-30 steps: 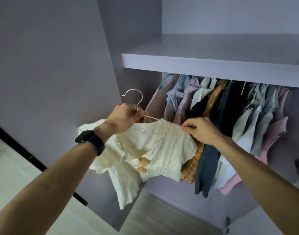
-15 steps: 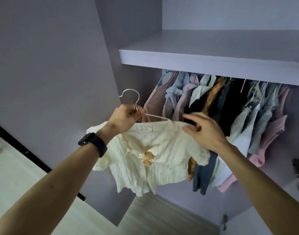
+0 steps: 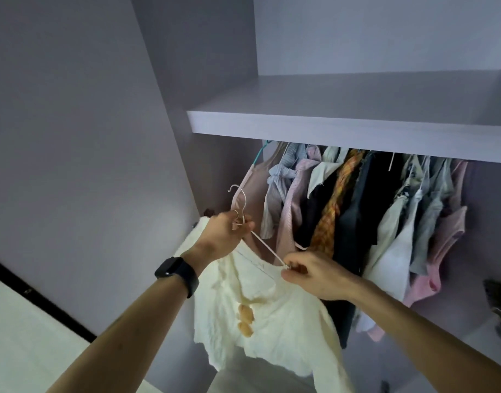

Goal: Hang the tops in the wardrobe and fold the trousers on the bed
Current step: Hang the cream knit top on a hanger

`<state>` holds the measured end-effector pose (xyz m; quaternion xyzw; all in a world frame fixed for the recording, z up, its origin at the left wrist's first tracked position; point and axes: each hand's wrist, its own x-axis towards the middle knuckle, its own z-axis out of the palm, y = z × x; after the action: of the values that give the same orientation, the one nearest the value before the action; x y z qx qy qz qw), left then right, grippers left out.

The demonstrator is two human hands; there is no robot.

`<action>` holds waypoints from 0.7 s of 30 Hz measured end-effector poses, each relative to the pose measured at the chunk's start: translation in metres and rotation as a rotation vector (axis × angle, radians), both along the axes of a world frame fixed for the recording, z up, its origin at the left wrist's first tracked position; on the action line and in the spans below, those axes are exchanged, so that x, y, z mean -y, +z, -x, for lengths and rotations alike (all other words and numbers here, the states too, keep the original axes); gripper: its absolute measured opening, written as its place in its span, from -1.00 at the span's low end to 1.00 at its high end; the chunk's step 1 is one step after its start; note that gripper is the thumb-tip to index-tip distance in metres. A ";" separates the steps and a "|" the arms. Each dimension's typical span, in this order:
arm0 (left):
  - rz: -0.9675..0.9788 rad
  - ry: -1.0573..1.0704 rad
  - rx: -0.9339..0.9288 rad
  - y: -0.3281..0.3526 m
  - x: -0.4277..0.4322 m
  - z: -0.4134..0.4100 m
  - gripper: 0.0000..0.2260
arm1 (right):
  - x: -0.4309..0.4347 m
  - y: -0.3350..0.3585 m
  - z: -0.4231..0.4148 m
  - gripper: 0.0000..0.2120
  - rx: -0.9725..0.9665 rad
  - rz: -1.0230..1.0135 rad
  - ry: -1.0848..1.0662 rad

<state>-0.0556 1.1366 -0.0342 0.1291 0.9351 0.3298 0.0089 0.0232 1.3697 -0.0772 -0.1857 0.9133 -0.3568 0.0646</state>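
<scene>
Head view:
Left hand (image 3: 225,232): my fingers curl round the neck of the hanger (image 3: 264,245), below the left end of the shelf (image 3: 328,131).
Right hand (image 3: 314,276): my thumb and forefinger pinch the hanger's arm at the collar, lower under the shelf.
Cream top (image 3: 257,313): it hangs from the hanger well below the shelf.
Hung clothes (image 3: 342,208): a packed row directly under the shelf.
Watch (image 3: 175,272): on my left wrist.

Dim, greyish picture. Soft light hits the pale lilac wardrobe shelf (image 3: 328,131); the row of hanging clothes (image 3: 342,211) under it sits in shadow. Edges curve.
</scene>
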 end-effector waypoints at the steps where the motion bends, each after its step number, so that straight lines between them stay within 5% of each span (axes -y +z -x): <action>1: 0.056 0.003 -0.037 -0.003 0.001 0.003 -0.79 | 0.004 -0.001 -0.002 -0.65 0.025 0.047 -0.014; 7: 0.479 0.107 -0.278 0.002 0.037 0.017 -0.63 | 0.053 -0.016 -0.005 -0.64 0.195 0.211 -0.154; 21: 1.037 0.036 -0.597 0.016 0.141 0.067 -0.47 | 0.219 -0.006 0.081 -0.79 0.097 0.259 -0.635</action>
<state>-0.1230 0.9958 -0.0180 0.1791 0.9382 -0.2202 -0.1979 -0.0575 1.1502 -0.0835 0.1184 0.8686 -0.4803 -0.0303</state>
